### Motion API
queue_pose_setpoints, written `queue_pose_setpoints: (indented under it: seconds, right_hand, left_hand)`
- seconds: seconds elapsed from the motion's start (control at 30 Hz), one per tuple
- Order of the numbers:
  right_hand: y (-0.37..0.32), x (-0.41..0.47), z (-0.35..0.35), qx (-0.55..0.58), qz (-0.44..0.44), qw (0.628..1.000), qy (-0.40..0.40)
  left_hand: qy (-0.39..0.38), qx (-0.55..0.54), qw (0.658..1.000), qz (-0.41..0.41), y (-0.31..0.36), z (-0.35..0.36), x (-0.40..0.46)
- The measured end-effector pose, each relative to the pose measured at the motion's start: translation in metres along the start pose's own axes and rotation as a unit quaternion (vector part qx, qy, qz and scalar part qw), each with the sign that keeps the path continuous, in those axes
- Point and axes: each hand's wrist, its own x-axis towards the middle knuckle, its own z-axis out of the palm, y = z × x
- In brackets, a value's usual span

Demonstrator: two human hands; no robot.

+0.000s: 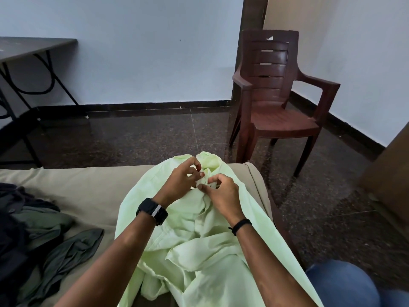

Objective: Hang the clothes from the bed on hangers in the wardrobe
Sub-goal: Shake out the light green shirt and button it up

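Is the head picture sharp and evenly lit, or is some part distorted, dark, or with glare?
Head view: the wide lens bends the bed edge; the light green shirt and both hands look sharp; the dark clothes at left lose detail in shadow; the floor shows faint reflections.

We're looking at a plain bedroom in a home or hostel: a bed (88,185) with clothes (33,229) across the bottom, a brown plastic chair (278,96) at right, a folding table (28,47) upper left, bare walls, dark stone floor.
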Motion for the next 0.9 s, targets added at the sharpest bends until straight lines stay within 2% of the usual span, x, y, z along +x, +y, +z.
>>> queue_pose_setpoints:
  seconds: [0.1,0.17,0.23,0.3,0.37,0.47,0.57,0.7,0.9]
  right_hand:
    - [0.004,0.002,-0.005,-0.028,0.0,0.999,-0.021]
    - [0.013,0.001,-0.01,-0.102,0.011,0.993,-0.05]
    - [0.02,0.001,-0.015,-0.222,0.029,0.968,-0.111]
    - [0.021,0.001,-0.018,-0.274,0.042,0.946,-0.168]
    - [0.017,0.001,-0.017,-0.248,0.033,0.954,-0.167]
    - [0.01,0.0,-0.021,-0.156,-0.002,0.986,-0.059]
    - [0.01,-0.005,-0.031,-0.096,-0.026,0.995,0.015]
    - [0.017,-0.016,-0.035,-0.069,-0.047,0.996,0.023]
    - [0.043,-0.04,-0.026,-0.007,-0.004,1.0,0.029]
  left_hand:
    - [0.07,0.001,0.998,-0.005,0.003,-0.009,0.001]
    - [0.108,0.044,0.993,0.003,0.004,-0.022,0.001]
    - [0.096,0.091,0.991,-0.006,0.004,-0.031,0.001]
    - [0.06,0.102,0.992,-0.031,0.003,-0.027,-0.002]
    - [0.038,0.085,0.994,-0.054,0.004,-0.016,-0.007]
    - [0.017,0.008,0.996,-0.092,0.005,-0.001,-0.013]
    - [-0.009,-0.068,0.99,-0.125,0.003,0.013,-0.02]
    - [-0.039,-0.144,0.977,-0.152,0.0,0.036,-0.031]
    - [-0.08,-0.176,0.966,-0.17,-0.018,0.053,-0.051]
